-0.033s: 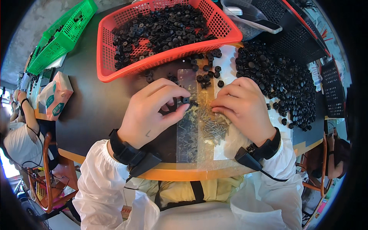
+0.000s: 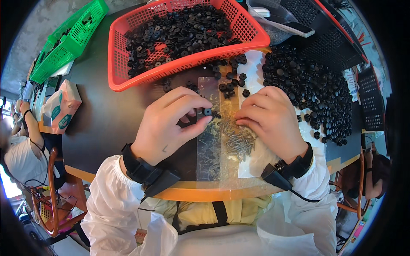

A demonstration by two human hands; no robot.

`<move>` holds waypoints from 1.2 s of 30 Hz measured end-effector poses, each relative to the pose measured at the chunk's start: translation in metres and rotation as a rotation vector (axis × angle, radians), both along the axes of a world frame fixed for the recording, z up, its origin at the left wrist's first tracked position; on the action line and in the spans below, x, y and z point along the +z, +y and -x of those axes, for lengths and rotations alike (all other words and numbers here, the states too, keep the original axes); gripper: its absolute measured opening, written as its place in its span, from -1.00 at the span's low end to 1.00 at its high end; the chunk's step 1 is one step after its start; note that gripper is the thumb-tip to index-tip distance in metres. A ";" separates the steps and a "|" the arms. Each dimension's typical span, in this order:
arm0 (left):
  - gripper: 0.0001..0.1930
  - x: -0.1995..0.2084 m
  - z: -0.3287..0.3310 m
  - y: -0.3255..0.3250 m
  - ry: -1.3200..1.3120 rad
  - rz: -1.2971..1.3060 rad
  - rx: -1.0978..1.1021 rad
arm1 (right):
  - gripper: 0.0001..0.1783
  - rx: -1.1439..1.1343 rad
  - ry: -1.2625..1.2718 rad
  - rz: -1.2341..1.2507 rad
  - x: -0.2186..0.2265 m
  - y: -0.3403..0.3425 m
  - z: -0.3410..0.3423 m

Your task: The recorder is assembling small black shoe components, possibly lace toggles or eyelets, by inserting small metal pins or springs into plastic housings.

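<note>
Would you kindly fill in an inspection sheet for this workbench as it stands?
Surface: dark table, orange front edge.
Job's things: black washer pinched in left hand; right hand on pile of screws; clear plastic sheet.
Clutter: red basket of washers, heap of black caps, green baskets, tissue pack.
Grippers: both hands bare.
Cables: wristband leads.
Surroundings: person seated at left.

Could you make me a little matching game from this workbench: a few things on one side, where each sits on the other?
Things:
1. red plastic basket
2. green plastic basket
3. heap of small metal screws
4. loose pile of black round parts

Places:
A. under the right hand
B. far left of the table
C. straight ahead, beyond both hands
D. right of the red basket

Pairs: 1-C, 2-B, 3-A, 4-D
</note>
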State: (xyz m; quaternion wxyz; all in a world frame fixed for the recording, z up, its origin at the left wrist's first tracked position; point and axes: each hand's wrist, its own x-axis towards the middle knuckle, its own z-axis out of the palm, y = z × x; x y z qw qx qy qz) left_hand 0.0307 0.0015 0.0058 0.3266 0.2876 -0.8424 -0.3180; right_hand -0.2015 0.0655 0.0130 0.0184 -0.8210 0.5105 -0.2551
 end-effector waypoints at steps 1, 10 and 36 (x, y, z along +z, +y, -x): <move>-0.73 -0.002 0.000 -0.001 0.026 0.021 -0.010 | -0.82 -0.003 0.027 0.016 0.001 0.000 -0.002; -0.74 -0.001 0.004 0.001 0.104 -0.155 -0.087 | -0.87 0.002 -0.395 -0.095 0.007 0.004 -0.002; -0.30 0.000 0.008 0.018 0.289 -0.582 -0.151 | -0.74 0.107 -0.528 -0.107 0.005 0.007 -0.018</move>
